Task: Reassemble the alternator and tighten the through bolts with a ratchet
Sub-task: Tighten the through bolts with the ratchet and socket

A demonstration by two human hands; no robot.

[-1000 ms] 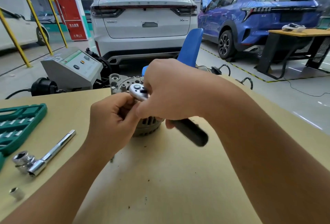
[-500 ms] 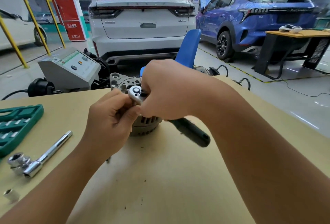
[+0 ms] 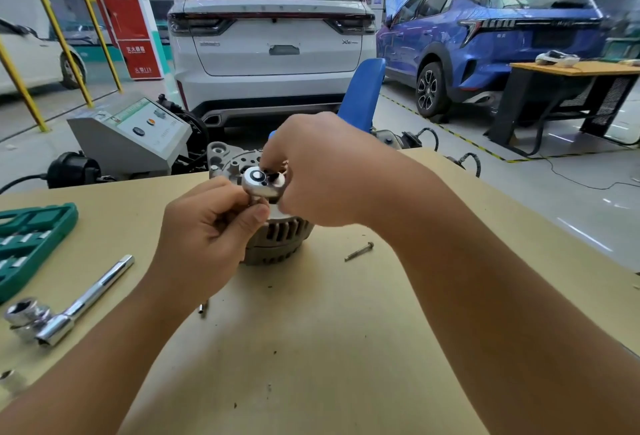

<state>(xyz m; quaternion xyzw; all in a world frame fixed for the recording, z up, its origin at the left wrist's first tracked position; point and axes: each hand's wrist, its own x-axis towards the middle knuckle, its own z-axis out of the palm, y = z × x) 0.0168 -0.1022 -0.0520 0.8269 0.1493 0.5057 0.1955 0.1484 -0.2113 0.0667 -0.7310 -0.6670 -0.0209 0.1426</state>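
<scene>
The grey alternator (image 3: 277,242) stands upright on the tan tabletop (image 3: 311,348), partly hidden by both hands. Above it sits the chrome head of the ratchet (image 3: 259,181). My right hand (image 3: 322,171) grips the ratchet just behind its head, and the handle is hidden under that hand. My left hand (image 3: 204,237) pinches the socket piece right under the ratchet head with thumb and fingers. One loose through bolt (image 3: 358,251) lies on the table to the right of the alternator. A second small bolt (image 3: 203,308) peeks out beside my left wrist.
A chrome breaker bar with a socket (image 3: 69,310) lies at the left, near a green socket case (image 3: 31,244). A loose socket (image 3: 10,381) sits at the bottom left. Beyond the far edge stand a grey tester box (image 3: 131,133) and a blue chair (image 3: 363,95).
The ratchet's black handle, which pointed to the lower right, has swung out of sight under my right hand. The loose bolt right of the alternator is now uncovered.
</scene>
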